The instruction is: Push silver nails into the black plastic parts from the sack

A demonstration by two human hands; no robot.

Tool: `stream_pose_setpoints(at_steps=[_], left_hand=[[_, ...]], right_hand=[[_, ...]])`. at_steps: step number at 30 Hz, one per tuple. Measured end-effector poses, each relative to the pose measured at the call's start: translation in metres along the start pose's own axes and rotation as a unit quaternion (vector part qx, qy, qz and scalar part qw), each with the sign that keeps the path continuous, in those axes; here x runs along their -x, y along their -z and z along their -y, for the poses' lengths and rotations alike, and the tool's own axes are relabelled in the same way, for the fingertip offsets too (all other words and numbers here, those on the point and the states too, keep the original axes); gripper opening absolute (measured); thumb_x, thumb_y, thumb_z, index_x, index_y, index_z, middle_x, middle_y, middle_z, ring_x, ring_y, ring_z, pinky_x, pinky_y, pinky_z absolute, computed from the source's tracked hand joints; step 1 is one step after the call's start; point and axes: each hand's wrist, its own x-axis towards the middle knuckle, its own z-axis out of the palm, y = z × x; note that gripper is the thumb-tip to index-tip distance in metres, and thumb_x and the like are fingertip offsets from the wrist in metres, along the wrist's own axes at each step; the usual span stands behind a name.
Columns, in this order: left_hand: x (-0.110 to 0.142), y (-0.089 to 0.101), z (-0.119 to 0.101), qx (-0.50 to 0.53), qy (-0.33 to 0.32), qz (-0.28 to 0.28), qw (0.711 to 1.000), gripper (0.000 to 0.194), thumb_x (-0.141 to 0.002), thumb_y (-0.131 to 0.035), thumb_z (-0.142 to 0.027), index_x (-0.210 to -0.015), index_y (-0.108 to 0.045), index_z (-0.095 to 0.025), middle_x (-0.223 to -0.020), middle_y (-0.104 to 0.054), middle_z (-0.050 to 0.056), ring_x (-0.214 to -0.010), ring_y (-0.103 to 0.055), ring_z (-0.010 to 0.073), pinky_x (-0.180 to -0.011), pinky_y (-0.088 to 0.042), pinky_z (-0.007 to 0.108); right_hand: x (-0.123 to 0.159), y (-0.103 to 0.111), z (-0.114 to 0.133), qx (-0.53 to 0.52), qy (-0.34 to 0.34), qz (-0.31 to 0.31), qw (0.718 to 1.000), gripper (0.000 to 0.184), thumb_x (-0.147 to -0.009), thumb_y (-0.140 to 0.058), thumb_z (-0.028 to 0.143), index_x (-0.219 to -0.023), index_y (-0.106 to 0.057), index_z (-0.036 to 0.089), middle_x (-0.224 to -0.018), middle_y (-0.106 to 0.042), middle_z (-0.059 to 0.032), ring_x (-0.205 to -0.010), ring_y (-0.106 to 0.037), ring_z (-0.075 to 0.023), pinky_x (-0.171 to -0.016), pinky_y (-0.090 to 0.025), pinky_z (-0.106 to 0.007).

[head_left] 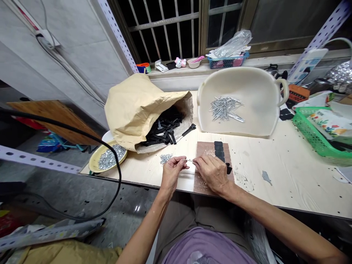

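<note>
A thin metal pin (189,160) spans the gap between my two hands above the table's front part. My left hand (173,169) pinches its left end between thumb and fingertips. At the right end, my right hand (213,170) has its fingers closed on the same pin; whether something small sits on it is hidden. Under my right hand lies a brown board (200,186) with pale crumbs and a row of black rounded pads (219,148). Beside my left hand is a small heap of shiny metal bits (166,158).
A paper sack (134,106) spills black plastic parts (165,128) at the back left. A yellow bowl (95,167) holds small metal pieces. Behind the board, a white tub (247,124) lies tilted with metal pins (226,109). A green basket (305,135) stands right; a black cable (119,172) hangs left.
</note>
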Motion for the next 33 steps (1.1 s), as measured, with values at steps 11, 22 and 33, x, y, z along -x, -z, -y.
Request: stream_pose_setpoints(at_steps=[11,22,33], left_hand=[[-0.009,-0.034,0.002,-0.089,-0.028,0.034,0.995,0.025,-0.069,-0.071,-0.032,-0.084,-0.068,-0.012,-0.072,-0.065,0.002,-0.061,-0.061,0.0109,-0.064,-0.050,0.024],[-0.024,-0.069,0.014,-0.030,0.060,0.085,0.994,0.030,-0.065,-0.074,-0.038,-0.075,-0.063,-0.012,-0.063,-0.060,-0.001,-0.052,-0.055,0.0073,-0.054,-0.046,0.020],[-0.027,-0.086,0.017,0.014,0.069,0.082,0.994,0.027,-0.062,-0.077,-0.033,-0.070,-0.063,-0.010,-0.063,-0.060,0.000,-0.052,-0.053,0.0056,-0.054,-0.046,0.018]], right_hand=[[0.007,0.000,-0.039,-0.283,-0.210,0.162,0.922,0.036,-0.091,-0.041,0.039,-0.062,-0.052,0.018,-0.058,-0.054,0.0030,-0.054,-0.049,-0.0100,-0.049,-0.029,-0.021],[0.021,0.016,-0.054,-0.163,-0.213,0.038,0.963,0.019,-0.090,-0.046,0.035,-0.085,-0.060,0.023,-0.083,-0.065,0.0011,-0.071,-0.060,-0.0128,-0.057,-0.036,-0.023],[0.024,0.018,-0.062,-0.066,-0.180,0.042,0.981,0.025,-0.094,-0.039,0.034,-0.085,-0.059,0.021,-0.081,-0.065,-0.0014,-0.068,-0.058,-0.0126,-0.056,-0.031,-0.024]])
